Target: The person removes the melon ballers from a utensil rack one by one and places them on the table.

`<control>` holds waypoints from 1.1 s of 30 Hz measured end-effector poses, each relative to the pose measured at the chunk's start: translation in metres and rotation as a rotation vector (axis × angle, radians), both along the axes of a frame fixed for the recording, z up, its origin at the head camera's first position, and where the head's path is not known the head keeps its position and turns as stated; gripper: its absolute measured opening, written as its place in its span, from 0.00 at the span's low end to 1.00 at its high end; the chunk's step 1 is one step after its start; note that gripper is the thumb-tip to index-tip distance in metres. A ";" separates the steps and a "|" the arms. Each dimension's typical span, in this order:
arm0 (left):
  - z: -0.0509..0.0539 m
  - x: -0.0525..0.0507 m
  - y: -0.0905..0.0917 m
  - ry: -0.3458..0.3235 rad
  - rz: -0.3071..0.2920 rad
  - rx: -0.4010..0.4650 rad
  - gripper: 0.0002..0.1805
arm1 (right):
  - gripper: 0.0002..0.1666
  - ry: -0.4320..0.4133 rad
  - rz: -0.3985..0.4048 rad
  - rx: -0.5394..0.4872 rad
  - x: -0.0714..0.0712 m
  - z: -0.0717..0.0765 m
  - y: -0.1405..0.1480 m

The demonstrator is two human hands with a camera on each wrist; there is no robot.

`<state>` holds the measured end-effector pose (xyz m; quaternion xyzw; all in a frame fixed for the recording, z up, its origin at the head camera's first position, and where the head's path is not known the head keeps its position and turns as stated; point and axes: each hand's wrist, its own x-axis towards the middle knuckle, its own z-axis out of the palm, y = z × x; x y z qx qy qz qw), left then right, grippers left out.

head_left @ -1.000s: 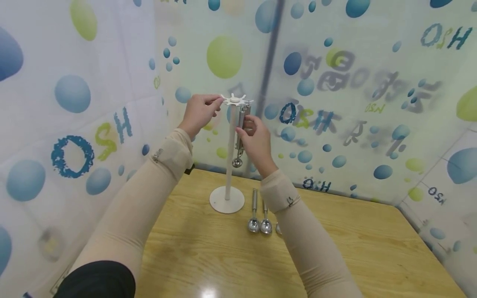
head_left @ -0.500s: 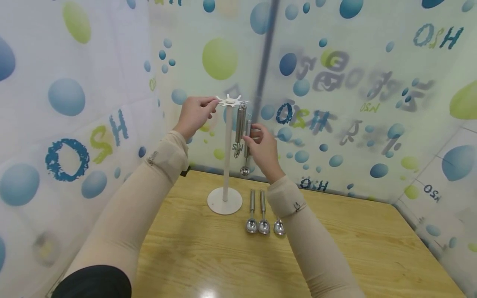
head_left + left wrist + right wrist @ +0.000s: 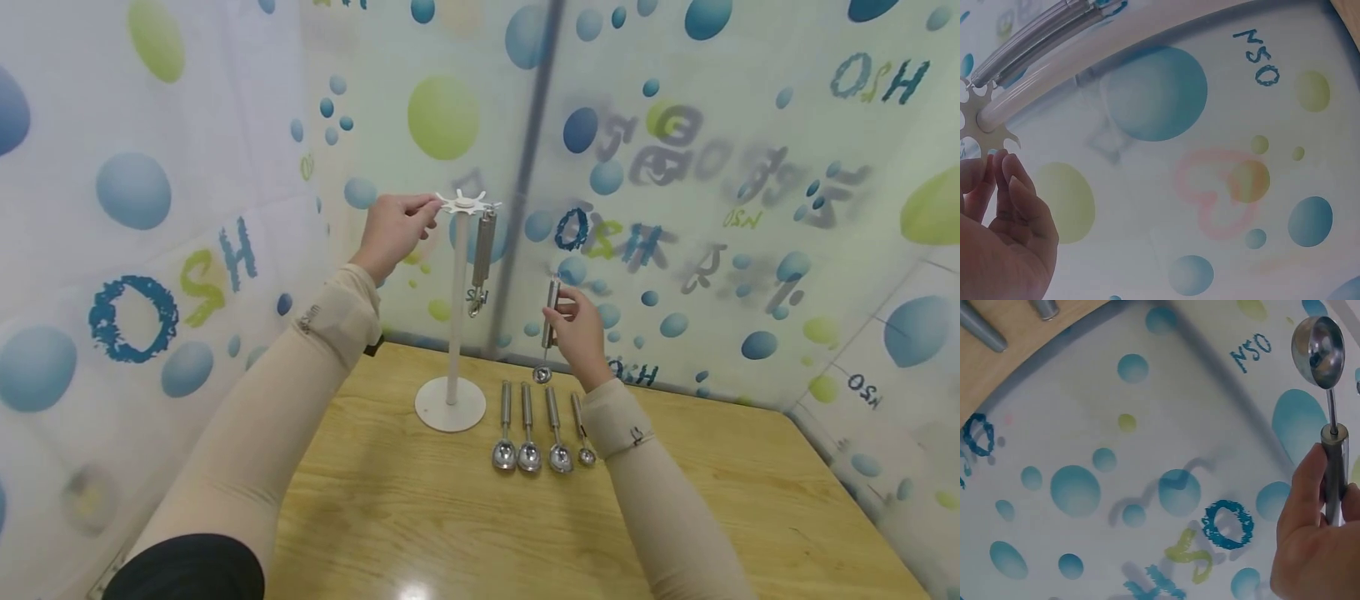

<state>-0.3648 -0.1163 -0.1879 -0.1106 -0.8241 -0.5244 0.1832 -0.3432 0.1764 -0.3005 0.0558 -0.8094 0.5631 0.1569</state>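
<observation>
My left hand (image 3: 397, 233) pinches one arm of the star-shaped white hook top (image 3: 467, 202) of a utensil stand (image 3: 453, 317). In the left wrist view, thumb and fingertips meet at that hook top (image 3: 991, 139). Metal utensils (image 3: 483, 250) hang from its right side, close together; how many is unclear. My right hand (image 3: 583, 333) grips a small round metal scoop (image 3: 551, 312) by its handle, bowl down, above the table and apart from the stand. The right wrist view shows the scoop's round bowl (image 3: 1319, 353) plainly, with fingers wrapped around the handle.
Several metal scoops lie in a row on the wooden table (image 3: 390, 483), right of the stand's round base (image 3: 450, 406); the rightmost scoop (image 3: 585, 442) has a smaller bowl. A patterned curtain (image 3: 675, 208) encloses the table at the back and sides.
My right hand has taken the small scoop off the stand and carried it right and down, over the row on the table. My left hand keeps its pinch on the hook top.
</observation>
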 end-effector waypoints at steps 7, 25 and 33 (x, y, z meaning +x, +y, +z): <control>0.001 0.000 0.000 0.002 -0.014 0.005 0.21 | 0.27 -0.105 -0.043 0.026 -0.004 -0.018 0.038; 0.000 0.002 -0.001 0.023 -0.003 0.004 0.21 | 0.31 -0.332 -0.020 0.037 -0.018 -0.078 0.118; -0.002 0.002 -0.001 0.011 -0.009 0.004 0.21 | 0.32 -0.484 -0.023 0.030 -0.018 -0.094 0.131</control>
